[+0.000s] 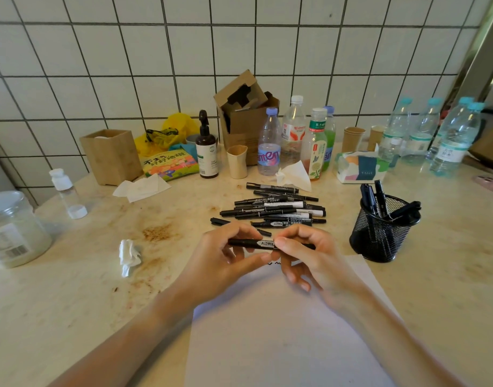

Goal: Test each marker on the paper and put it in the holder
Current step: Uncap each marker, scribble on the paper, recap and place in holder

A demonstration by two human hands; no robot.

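Gripping one black marker (263, 244) labelled "AOWA", left hand (220, 258) and right hand (312, 256).

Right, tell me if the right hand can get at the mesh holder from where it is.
Probably yes. The mesh holder stands just to the right of the right hand, with only bare table between them. The hand is gripping a marker with the left hand.

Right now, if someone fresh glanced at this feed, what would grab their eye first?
Both hands, left hand and right hand, hold one black marker level over the top edge of the white paper. Just behind lies a pile of markers, and to the right a black mesh holder already has several in it.
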